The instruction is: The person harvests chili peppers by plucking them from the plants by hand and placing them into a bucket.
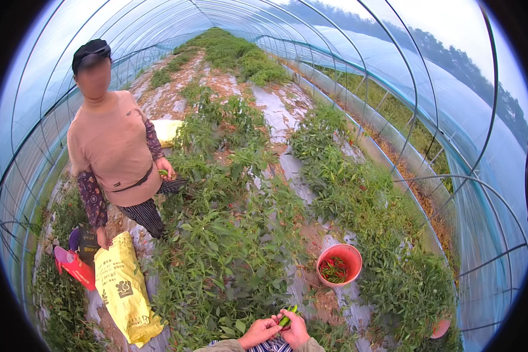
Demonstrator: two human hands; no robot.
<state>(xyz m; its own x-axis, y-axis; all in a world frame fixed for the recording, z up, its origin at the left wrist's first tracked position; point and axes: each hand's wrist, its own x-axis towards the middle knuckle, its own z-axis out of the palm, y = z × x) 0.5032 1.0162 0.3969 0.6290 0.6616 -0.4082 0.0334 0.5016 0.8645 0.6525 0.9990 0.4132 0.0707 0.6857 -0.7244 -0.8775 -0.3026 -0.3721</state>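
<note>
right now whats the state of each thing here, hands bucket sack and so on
left hand: closed on green peppers
right hand: gripping the same peppers
red bucket: upright, open, partly filled with red and green peppers
yellow sack: lying on the ground
co-worker: standing, holding something green

This is a farm greenhouse, the long tunnel kind. Bent metal hoops [428, 111] hold up a clear plastic cover [481, 193] w/ sky & trees showing through. Rows of green pepper plants [229, 234] grow in the ground, w/ pale plastic sheets [276, 111] laid on the soil btwn them. A red bucket [339, 264] sits in a path w/ red & green peppers inside. A yellow sack [123, 290] lies by a person [114, 146] who stands among the plants.
</note>
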